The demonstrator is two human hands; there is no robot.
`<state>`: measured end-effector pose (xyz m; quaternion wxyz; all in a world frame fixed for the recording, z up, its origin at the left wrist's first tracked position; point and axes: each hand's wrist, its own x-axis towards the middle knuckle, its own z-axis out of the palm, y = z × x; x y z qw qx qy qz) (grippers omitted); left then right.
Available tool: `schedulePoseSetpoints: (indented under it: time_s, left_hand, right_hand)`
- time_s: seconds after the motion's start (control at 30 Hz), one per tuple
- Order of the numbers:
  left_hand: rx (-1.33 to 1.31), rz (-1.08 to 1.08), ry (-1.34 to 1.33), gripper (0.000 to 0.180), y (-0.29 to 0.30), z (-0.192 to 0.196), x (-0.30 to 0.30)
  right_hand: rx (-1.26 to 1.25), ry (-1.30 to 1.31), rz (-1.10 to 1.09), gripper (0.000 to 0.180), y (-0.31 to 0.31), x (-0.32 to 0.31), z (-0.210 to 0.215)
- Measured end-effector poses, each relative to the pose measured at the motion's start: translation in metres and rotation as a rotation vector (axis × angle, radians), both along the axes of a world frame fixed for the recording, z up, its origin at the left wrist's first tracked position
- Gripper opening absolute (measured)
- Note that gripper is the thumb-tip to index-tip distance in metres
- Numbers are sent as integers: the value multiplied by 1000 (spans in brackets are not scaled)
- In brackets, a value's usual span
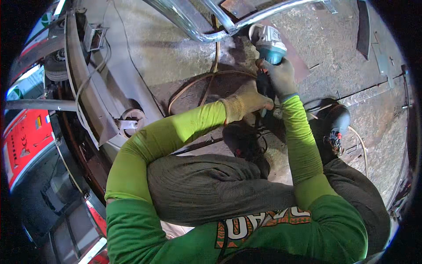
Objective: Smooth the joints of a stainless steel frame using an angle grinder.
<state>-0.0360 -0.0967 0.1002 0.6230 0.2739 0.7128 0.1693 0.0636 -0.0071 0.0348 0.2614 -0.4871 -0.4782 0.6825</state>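
Clearly, a teal-and-grey grinder (271, 53) held two-handed, gloved right hand (282, 78) wrapped round its middle, knit-cuffed left hand (248, 101) gripping its near end, shiny curved tube (260, 17) far, rough floor (334, 48).

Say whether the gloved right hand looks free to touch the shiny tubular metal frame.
Probably not: the right hand grips the teal and grey angle grinder, whose head lies between hand and metal frame.

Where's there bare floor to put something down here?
One bare patch lies right of the power tool, before the dark strip. A second patch lies below the shiny tubes, between the thin cable and the upright stretch of hose. It's crowded around the left hand and right hand, with tool, hose and shoes close by.
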Motion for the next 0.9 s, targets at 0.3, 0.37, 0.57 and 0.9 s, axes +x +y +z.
schedulePoseSetpoints:
  time_s: [0.3,0.37,0.57,0.9]
  left_hand:
    - [230,1,396,54,-1,-46,-2]
    - [400,35,490,50,1,-37,-1]
    - [244,-22,359,40,8,-34,-8]
    - [557,16,-175,35,-7,-58,-16]
  right_hand:
    - [236,-272,138,48,14,-19,-11]
    - [280,-318,170,48,13,-23,-11]
    - [269,-365,239,48,24,-28,2]
    - [457,-508,324,45,27,-35,46]
